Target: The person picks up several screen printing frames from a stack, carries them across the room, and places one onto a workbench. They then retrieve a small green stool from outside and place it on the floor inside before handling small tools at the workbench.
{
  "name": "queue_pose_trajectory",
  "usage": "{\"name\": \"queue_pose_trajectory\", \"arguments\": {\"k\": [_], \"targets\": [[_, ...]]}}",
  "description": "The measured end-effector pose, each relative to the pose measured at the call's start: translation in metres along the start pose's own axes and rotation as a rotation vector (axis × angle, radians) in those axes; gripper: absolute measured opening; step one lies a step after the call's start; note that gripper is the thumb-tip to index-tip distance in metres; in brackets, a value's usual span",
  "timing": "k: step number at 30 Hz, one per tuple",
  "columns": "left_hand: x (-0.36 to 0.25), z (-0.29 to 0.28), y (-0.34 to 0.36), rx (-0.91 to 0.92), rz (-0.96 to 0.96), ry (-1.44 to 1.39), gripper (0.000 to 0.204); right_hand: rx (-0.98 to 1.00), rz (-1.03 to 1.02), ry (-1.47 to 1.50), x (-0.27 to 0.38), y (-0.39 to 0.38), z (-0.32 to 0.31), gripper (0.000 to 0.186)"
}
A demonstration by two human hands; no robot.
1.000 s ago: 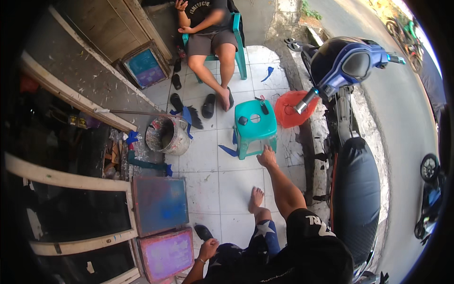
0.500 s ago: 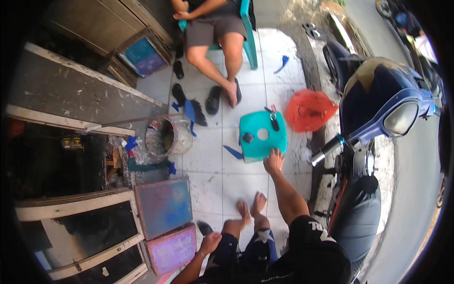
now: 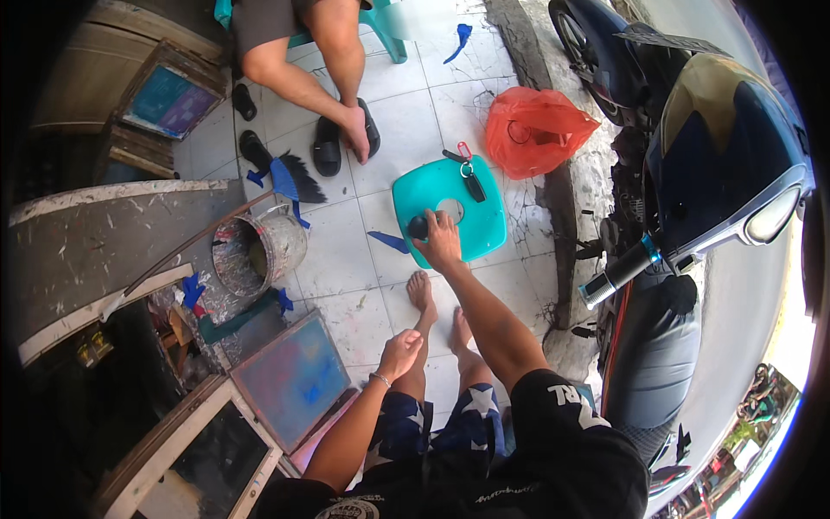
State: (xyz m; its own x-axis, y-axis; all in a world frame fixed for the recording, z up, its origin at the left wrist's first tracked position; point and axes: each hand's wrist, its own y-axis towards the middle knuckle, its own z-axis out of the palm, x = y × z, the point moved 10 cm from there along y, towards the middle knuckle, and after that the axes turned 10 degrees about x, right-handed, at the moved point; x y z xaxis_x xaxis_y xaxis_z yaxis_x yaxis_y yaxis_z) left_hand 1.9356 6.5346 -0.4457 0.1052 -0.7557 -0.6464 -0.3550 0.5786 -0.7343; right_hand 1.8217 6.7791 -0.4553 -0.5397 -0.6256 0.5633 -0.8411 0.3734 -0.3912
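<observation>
Teal stool (image 3: 484, 223) holds dark object (image 3: 418, 228), partly covered by right hand (image 3: 442, 243), grip unclear; left hand (image 3: 401, 355) curls apart, palm hidden; far seated person (image 3: 298, 87) is cut off.

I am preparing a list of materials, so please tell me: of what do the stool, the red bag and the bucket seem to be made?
Stool: probably moulded plastic, smooth with slight shine; evenly coloured seat, rounded corners.
Red bag: seemingly thin plastic film, slightly glossy, crumpled and creased.
Bucket: perhaps plastic, but rough, paint-like splatter covers it, so uncertain.
</observation>
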Motion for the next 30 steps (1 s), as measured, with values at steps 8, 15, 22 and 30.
{"name": "queue_pose_trajectory", "arguments": {"k": [8, 15, 22, 30], "targets": [[0.034, -0.063, 0.121, -0.195, -0.083, -0.386, 0.048, -0.343, 0.036, 0.110, -0.027, -0.003, -0.071, 0.058], [-0.004, -0.085, 0.198, -0.263, -0.183, -0.606, 0.088, -0.306, 0.144, -0.106, -0.057, 0.026, -0.107, 0.063], [-0.029, -0.080, 0.218, -0.179, -0.187, -0.722, 0.078, -0.230, 0.137, -0.142, -0.050, 0.039, -0.101, 0.062], [0.005, -0.077, 0.233, -0.302, -0.090, -0.565, 0.067, -0.265, 0.065, 0.084, -0.052, 0.030, -0.081, 0.057]]}}
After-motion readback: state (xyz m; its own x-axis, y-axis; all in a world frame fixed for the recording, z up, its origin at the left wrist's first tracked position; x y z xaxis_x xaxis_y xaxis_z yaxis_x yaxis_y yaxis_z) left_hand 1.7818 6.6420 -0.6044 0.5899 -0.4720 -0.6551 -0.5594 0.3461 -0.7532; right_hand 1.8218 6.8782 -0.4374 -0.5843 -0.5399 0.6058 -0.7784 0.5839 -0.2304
